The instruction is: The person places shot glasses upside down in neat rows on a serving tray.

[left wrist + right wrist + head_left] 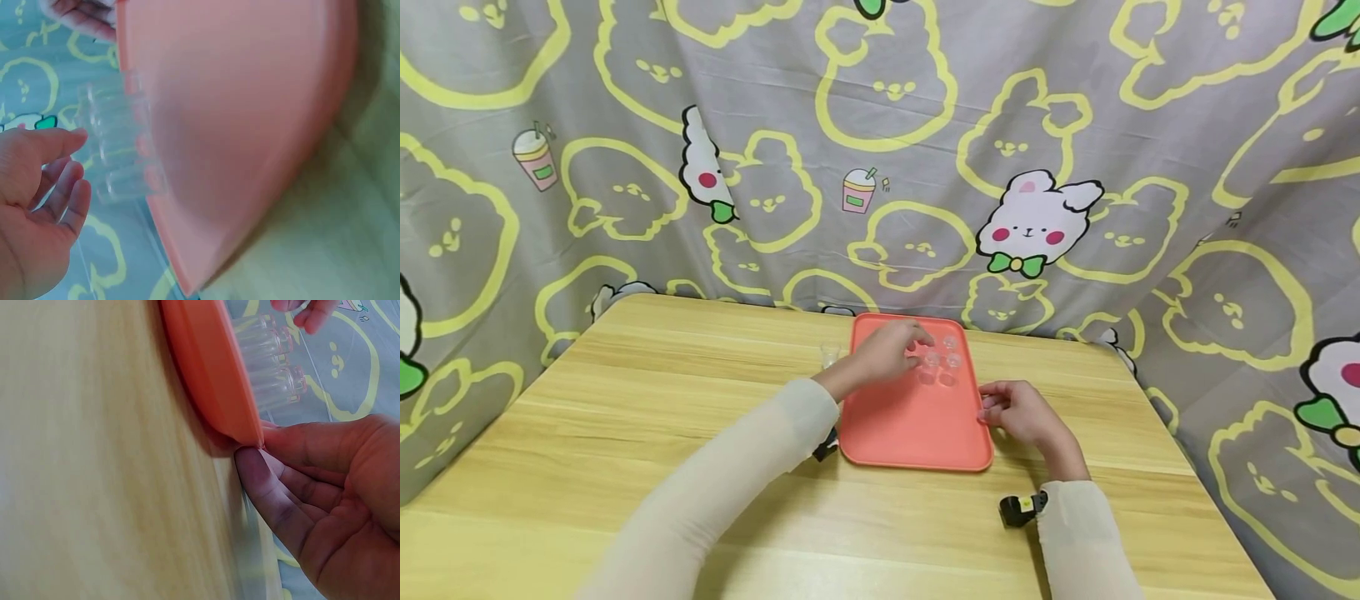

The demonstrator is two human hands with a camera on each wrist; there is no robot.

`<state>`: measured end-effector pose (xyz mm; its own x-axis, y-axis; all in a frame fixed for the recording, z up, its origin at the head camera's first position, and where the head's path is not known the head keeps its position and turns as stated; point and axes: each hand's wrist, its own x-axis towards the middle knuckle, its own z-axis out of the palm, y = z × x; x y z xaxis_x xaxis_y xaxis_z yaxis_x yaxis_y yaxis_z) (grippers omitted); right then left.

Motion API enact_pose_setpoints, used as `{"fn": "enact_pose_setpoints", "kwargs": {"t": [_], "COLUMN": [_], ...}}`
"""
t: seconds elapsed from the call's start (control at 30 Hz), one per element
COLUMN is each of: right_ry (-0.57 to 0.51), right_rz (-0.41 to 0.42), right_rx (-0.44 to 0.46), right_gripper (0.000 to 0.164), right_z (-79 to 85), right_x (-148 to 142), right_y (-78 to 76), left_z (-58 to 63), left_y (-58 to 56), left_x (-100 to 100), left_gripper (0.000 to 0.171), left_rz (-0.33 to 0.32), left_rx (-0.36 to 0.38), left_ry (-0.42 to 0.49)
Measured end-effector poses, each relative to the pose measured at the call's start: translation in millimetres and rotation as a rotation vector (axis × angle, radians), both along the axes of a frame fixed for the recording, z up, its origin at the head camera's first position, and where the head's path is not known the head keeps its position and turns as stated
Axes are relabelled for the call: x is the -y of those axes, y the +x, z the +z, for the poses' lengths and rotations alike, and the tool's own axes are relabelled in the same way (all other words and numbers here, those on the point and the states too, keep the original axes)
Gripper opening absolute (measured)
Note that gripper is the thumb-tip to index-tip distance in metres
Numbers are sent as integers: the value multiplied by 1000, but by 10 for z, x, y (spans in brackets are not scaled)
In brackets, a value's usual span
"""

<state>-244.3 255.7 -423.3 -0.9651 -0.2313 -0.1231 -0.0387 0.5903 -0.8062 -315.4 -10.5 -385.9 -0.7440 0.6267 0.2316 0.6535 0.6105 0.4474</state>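
Note:
A coral-red tray [917, 429] lies on the wooden table, with several small clear cups [953, 361] standing together toward its far end. Over the tray, beside these cups, is my left hand [883, 352]; its fingers are loosely bent with nothing between them. In the left wrist view a gap shows between that hand's fingertips and the clear cups [115, 144]. My right hand [1024, 412] pinches the tray's right rim, thumb and fingers on either side of it in the right wrist view, where the tray's edge [219, 375] appears close up.
One more clear cup [830, 357] stands on the table [715, 367] just left of the tray, near my left forearm. A grey patterned curtain [775, 108] hangs close behind the table's far edge.

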Motion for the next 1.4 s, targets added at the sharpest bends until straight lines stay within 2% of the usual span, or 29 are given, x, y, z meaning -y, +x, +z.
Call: {"fn": "enact_pose_setpoints", "kwargs": {"t": [0.17,0.3,0.53,0.63,0.8,1.0,1.4], "right_ry": [4,-3,0,6,9,20,24], "right_rz": [-4,-7,-9,-13,-10,-8,-5], "right_rx": [8,8,2,-2,-8,-11,-14], "right_gripper": [41,41,41,41,40,40,41], "right_z": [2,0,-3,-4,-4,-6,-1], "right_x": [3,2,5,6,5,4,19], "right_y": [3,11,23,21,15,12,10], "left_z": [34,46,79,78,38,-17,-115], "left_y": [-41,-57,-48,-50,-75,-98,-67], "left_x": [176,317,574,693,893,1081,1324], "left_gripper": [33,31,34,34,35,39,43], "left_rz": [-18,13,70,87,112,111,137], "left_rx": [-30,-30,35,35,39,40,61], "left_ry": [35,23,26,22,26,20,30]}}
